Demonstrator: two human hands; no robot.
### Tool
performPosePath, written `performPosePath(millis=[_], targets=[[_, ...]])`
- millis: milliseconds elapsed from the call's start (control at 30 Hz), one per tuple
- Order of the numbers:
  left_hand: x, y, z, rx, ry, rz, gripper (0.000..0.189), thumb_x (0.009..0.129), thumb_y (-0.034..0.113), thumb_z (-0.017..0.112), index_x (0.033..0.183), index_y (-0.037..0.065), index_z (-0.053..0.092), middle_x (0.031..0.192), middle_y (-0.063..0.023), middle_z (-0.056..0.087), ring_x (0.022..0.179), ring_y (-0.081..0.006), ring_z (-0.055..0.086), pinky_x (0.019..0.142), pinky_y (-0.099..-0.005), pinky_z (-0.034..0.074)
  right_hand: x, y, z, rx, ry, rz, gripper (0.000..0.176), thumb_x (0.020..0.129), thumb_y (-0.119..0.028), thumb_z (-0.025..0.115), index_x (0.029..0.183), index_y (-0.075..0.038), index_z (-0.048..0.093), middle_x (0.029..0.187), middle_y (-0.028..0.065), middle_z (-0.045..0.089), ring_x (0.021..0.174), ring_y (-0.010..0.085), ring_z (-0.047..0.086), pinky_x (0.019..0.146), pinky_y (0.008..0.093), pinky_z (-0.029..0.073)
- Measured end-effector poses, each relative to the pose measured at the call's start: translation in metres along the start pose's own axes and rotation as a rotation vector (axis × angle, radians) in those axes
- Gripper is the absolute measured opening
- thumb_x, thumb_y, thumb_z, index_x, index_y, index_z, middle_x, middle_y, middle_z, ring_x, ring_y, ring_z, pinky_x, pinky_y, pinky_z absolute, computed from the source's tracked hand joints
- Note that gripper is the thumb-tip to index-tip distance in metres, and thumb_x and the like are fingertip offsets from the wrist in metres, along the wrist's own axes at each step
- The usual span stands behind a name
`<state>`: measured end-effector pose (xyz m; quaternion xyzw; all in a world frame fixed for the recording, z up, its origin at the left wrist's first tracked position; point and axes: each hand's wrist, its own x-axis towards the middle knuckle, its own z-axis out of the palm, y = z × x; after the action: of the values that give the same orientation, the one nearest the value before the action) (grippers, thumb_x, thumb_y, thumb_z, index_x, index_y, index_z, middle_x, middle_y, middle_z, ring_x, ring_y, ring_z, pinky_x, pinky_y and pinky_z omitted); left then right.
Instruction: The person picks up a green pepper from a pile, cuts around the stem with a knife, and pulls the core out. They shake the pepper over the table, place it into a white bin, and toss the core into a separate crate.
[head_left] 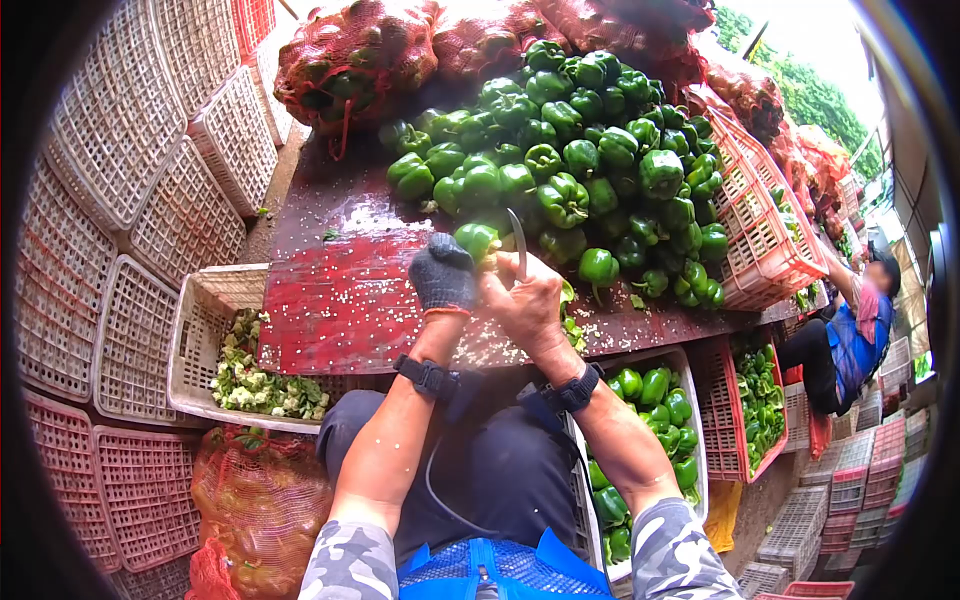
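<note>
My left hand (pixel 442 275), in a dark knit glove, holds a green bell pepper (pixel 477 240) over the red table (pixel 330 300). My right hand (pixel 525 300) is bare and grips a knife (pixel 517 240) whose blade points up beside the pepper. Both hands are close together at the table's near edge. A big pile of green bell peppers (pixel 580 150) lies just behind them on the table.
A white crate with pepper cores and scraps (pixel 250 380) stands at my left knee; a white crate of peppers (pixel 650 420) is at my right. Red mesh sacks (pixel 350 60) sit behind the pile. Stacked crates (pixel 130 200) line the left. A person in blue (pixel 850 340) stands at right.
</note>
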<state>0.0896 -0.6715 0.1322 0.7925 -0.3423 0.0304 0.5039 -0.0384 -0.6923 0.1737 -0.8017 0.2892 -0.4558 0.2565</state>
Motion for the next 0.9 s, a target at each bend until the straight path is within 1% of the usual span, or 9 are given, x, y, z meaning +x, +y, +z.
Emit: performPosePath(millis=[167, 267, 333, 467, 533, 667, 800, 867, 900], targets=[[0.004, -0.006, 0.003, 0.011, 0.037, 0.022, 0.021, 0.09, 0.018, 0.054, 0.08, 0.003, 0.065, 0.074, -0.0242, 0.066, 0.07, -0.0453, 0.066, 0.06, -0.0523, 0.051, 0.002, -0.001, 0.006, 0.016, 0.006, -0.037, 0.024, 0.075, -0.01, 0.076, 0.095, 0.002, 0.071, 0.085, 0.018, 0.069, 0.078, 0.0337, 0.069, 0.071, 0.0398, 0.056], [0.008, -0.007, 0.007, -0.045, 0.13, -0.029, 0.023, 0.087, 0.019, 0.051, 0.071, 0.005, 0.061, 0.067, -0.0225, 0.062, 0.066, -0.0451, 0.063, 0.058, -0.0492, 0.048, 0.004, -0.002, 0.009, -0.022, 0.017, -0.093, 0.024, 0.076, -0.01, 0.076, 0.095, 0.002, 0.07, 0.086, 0.0177, 0.068, 0.078, 0.0344, 0.069, 0.071, 0.0403, 0.056], [0.01, -0.007, 0.006, -0.011, 0.178, 0.049, 0.025, 0.088, 0.02, 0.051, 0.071, 0.005, 0.061, 0.066, -0.0224, 0.061, 0.065, -0.0449, 0.063, 0.057, -0.0489, 0.048, 0.004, -0.002, 0.01, -0.039, 0.02, -0.12, 0.023, 0.076, -0.01, 0.076, 0.095, 0.001, 0.07, 0.086, 0.0176, 0.068, 0.079, 0.0347, 0.069, 0.071, 0.0405, 0.056], [0.01, -0.006, 0.002, 0.025, 0.171, 0.046, 0.027, 0.09, 0.021, 0.05, 0.072, 0.005, 0.061, 0.066, -0.0227, 0.062, 0.065, -0.0445, 0.063, 0.057, -0.0493, 0.048, 0.004, -0.001, 0.013, -0.07, 0.013, -0.137, 0.025, 0.076, -0.011, 0.076, 0.098, 0.0, 0.07, 0.087, 0.0171, 0.068, 0.079, 0.0349, 0.068, 0.071, 0.0405, 0.056], [0.012, -0.007, 0.0, 0.043, 0.12, -0.004, 0.023, 0.091, 0.02, 0.054, 0.078, 0.005, 0.065, 0.07, -0.0235, 0.065, 0.07, -0.045, 0.066, 0.06, -0.0509, 0.051, 0.005, -0.003, 0.015, -0.075, 0.017, -0.139, 0.025, 0.076, -0.01, 0.076, 0.099, -0.001, 0.07, 0.088, 0.0168, 0.068, 0.079, 0.035, 0.068, 0.07, 0.0406, 0.056], [0.015, -0.007, 0.0, 0.071, 0.144, -0.036, 0.022, 0.09, 0.019, 0.056, 0.076, 0.005, 0.065, 0.069, -0.0229, 0.064, 0.069, -0.0447, 0.066, 0.06, -0.0504, 0.051, 0.008, -0.005, 0.014, -0.111, -0.01, -0.206, 0.027, 0.077, -0.009, 0.075, 0.102, -0.002, 0.07, 0.088, 0.016, 0.067, 0.078, 0.0343, 0.067, 0.069, 0.0406, 0.055], [0.019, -0.019, 0.006, 0.065, 0.129, -0.037, 0.02, 0.089, 0.018, 0.056, 0.08, 0.006, 0.067, 0.072, -0.022, 0.066, 0.07, -0.0426, 0.066, 0.061, -0.0482, 0.052, 0.009, -0.009, 0.012, -0.131, -0.052, -0.236, 0.023, 0.079, -0.007, 0.075, 0.101, -0.002, 0.071, 0.087, 0.0153, 0.067, 0.076, 0.0331, 0.067, 0.068, 0.0389, 0.055], [0.024, -0.042, 0.02, 0.272, 0.061, 0.085, 0.016, 0.089, 0.017, 0.057, 0.085, 0.006, 0.068, 0.078, -0.0211, 0.068, 0.073, -0.0409, 0.067, 0.063, -0.0468, 0.054, 0.01, -0.004, 0.012, -0.082, -0.046, -0.204, 0.021, 0.08, -0.008, 0.075, 0.1, -0.003, 0.071, 0.085, 0.0147, 0.067, 0.074, 0.0319, 0.068, 0.067, 0.0378, 0.055], [0.025, -0.047, 0.021, 0.272, 0.061, 0.084, 0.016, 0.089, 0.017, 0.057, 0.085, 0.006, 0.068, 0.078, -0.0211, 0.068, 0.073, -0.0409, 0.067, 0.063, -0.0468, 0.054, 0.012, -0.002, 0.011, -0.037, -0.04, -0.174, 0.019, 0.082, -0.008, 0.075, 0.099, -0.003, 0.072, 0.083, 0.0141, 0.068, 0.073, 0.0307, 0.068, 0.065, 0.0368, 0.055]])
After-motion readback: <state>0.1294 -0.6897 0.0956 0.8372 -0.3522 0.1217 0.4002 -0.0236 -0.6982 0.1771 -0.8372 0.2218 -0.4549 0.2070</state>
